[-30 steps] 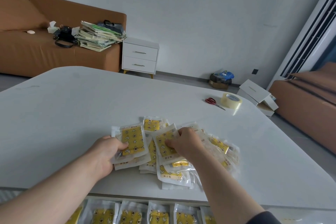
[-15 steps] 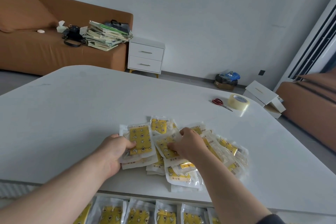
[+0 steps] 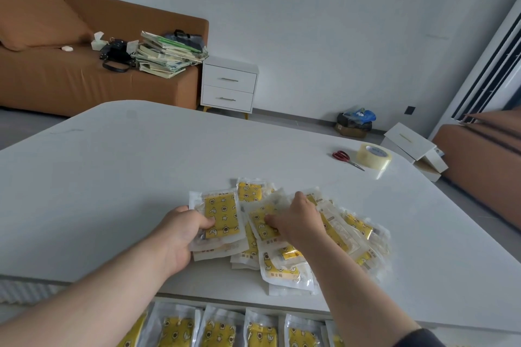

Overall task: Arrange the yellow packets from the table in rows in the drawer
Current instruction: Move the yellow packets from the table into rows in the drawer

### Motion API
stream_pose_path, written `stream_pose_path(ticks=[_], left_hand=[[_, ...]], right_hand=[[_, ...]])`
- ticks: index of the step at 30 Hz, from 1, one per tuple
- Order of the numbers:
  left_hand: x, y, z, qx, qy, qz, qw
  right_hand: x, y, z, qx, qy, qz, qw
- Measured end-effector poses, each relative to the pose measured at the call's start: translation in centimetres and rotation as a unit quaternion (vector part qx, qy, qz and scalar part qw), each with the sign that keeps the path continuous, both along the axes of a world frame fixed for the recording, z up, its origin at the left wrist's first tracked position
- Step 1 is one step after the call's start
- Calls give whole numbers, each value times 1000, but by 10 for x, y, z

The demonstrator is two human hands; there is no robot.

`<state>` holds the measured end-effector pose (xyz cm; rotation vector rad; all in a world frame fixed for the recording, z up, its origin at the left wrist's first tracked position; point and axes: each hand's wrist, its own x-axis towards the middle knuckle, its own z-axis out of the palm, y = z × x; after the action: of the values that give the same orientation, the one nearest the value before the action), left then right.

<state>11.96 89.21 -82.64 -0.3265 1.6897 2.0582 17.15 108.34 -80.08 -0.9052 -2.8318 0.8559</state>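
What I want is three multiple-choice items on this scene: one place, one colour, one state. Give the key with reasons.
1. Where does the tape roll lie?
A) on the table, beside the scissors
B) on the sofa
C) in the drawer

2. What colour are the scissors' handles?
A) blue
B) red
C) green

3. What is the left hand doing?
A) resting flat on bare table
B) gripping a stack of yellow packets
C) holding the scissors

Key:
1 A: the roll sits on the table's far right part, just right of the scissors.
2 B: the handles show red against the white top.
3 B: its thumb presses on the top packet and the stack's edge sits in its grip.
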Motion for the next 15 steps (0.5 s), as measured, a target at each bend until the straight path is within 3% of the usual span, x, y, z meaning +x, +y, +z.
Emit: stream_pose_path(ticks=[9, 15], left_hand=[[2, -3, 1, -2, 12, 2, 1000], [6, -4, 9, 3, 21, 2, 1000]], right_hand=[[4, 24, 6, -198, 162, -91, 963], [19, 34, 18, -271, 183, -89, 941]])
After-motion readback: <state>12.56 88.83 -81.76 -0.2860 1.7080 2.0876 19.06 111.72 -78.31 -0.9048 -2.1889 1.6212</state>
